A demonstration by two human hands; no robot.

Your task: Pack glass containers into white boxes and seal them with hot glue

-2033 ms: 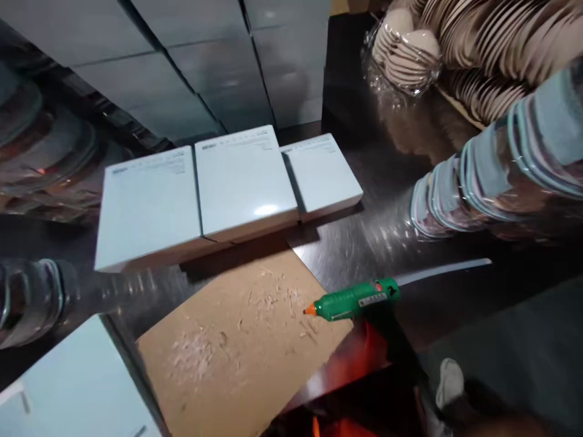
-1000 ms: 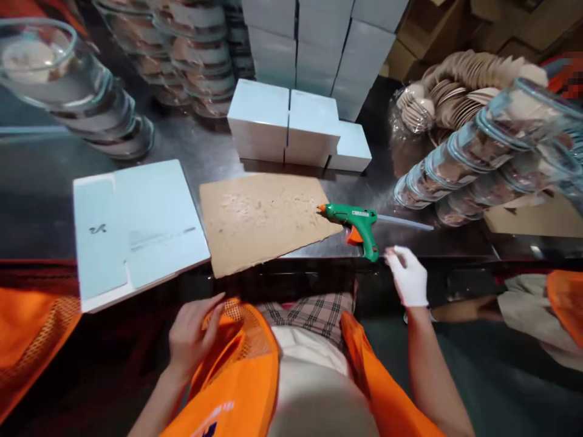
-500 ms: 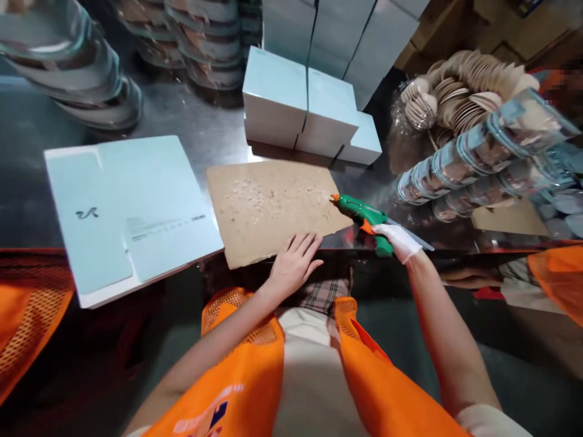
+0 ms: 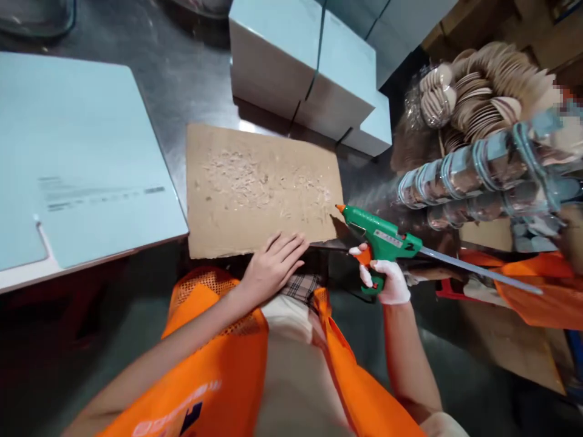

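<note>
A green hot glue gun point(image 4: 385, 237) with an orange nozzle and trigger is gripped in my right hand point(image 4: 387, 280), which wears a white glove. A long glue stick point(image 4: 478, 269) juts from its back end. The nozzle points left, by the right edge of a brown cardboard sheet point(image 4: 273, 221). Whitish glue residue speckles the middle of that sheet. My left hand point(image 4: 276, 265) is bare and lies flat, fingers stretched out, over the sheet's front edge.
A large pale blue flat box point(image 4: 100, 152) lies at the left. White boxes point(image 4: 273, 67) are stacked behind the cardboard. To the right are clear plastic containers point(image 4: 455, 173) in a row, and bundled wooden pieces point(image 4: 483, 91). Another person's orange vest point(image 4: 542, 285) shows at the right edge.
The glue gun has been lifted and turned toward me, its side and glue stick now in fuller view. My left hand stays at the cardboard's front edge. The camera view has shifted.
</note>
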